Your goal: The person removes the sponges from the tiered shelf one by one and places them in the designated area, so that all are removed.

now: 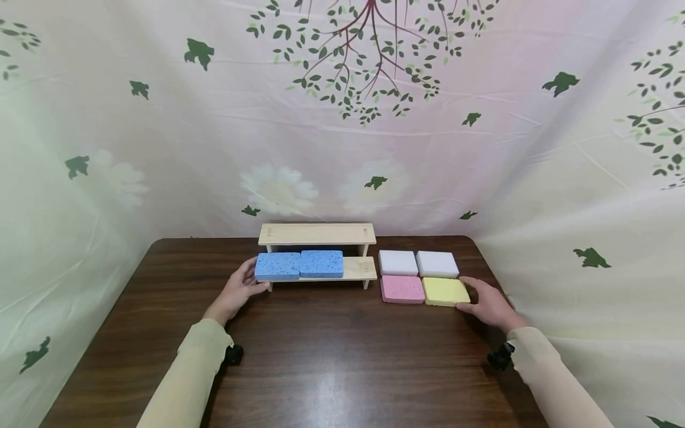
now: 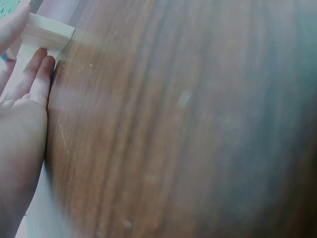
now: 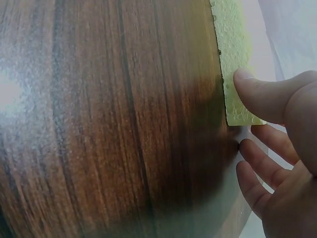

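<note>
Two speckled blue sponges lie end to end on the lower tier of a small wooden rack [image 1: 360,268]. My left hand [image 1: 241,287] holds the left blue sponge [image 1: 277,266] by its outer end, thumb at the front and fingers behind; its lower fingers [image 2: 42,82] stretch out beside the rack. The right blue sponge [image 1: 321,264] sits against it. On the table, my right hand [image 1: 489,303] pinches the right end of a yellow sponge [image 1: 445,292], with the thumb [image 3: 255,94] on its front face. The other fingers are loosely bent below.
A pink sponge [image 1: 402,289] adjoins the yellow one. Behind them lie a left white sponge [image 1: 398,263] and a right white sponge [image 1: 437,264]. The rack's upper tier [image 1: 317,234] rises behind the blue sponges. Patterned cloth [image 1: 321,148] surrounds the dark wooden table [image 1: 321,345].
</note>
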{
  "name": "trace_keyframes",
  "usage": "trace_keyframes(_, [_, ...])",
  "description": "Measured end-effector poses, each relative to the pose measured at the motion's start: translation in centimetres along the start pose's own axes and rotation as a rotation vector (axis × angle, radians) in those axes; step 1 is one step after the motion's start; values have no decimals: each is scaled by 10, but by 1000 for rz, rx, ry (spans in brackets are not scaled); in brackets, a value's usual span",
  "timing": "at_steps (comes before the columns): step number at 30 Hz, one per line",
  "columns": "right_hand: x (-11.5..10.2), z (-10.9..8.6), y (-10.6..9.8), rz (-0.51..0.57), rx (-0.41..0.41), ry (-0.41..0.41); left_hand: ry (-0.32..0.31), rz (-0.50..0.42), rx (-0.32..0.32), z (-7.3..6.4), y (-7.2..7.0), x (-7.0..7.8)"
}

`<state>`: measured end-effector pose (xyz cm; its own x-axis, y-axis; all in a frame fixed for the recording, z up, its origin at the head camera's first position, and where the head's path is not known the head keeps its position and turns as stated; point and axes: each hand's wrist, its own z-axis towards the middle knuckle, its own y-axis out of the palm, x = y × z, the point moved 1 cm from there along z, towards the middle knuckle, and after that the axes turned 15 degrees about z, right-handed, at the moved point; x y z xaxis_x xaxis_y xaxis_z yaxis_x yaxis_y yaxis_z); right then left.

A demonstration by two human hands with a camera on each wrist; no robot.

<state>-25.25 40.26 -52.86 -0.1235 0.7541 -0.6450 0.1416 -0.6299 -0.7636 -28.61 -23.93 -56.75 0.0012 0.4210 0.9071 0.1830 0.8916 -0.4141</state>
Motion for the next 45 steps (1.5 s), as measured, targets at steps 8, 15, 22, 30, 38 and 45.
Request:
trace_keyframes(8, [-3,-1,-2,15,22,3,8,5,4,0,1,-1])
trace_keyframes(15, [-19,1,-5,89,81,-50,10,5,1,0,2,-2])
trace_keyframes(22, [-48,6,1,137,75,-94,7,-11,-2,-1,2,-3])
trace_keyframes(30, [-77,16,15,129,76,-169,11,-6,2,-1,3,-4])
trace_keyframes(38, [-106,26,33,153,73,-230,7,-2,4,-1,2,-1])
trace_keyframes(45, [-127,38,53,202,31,-262,3,-3,9,0,1,0])
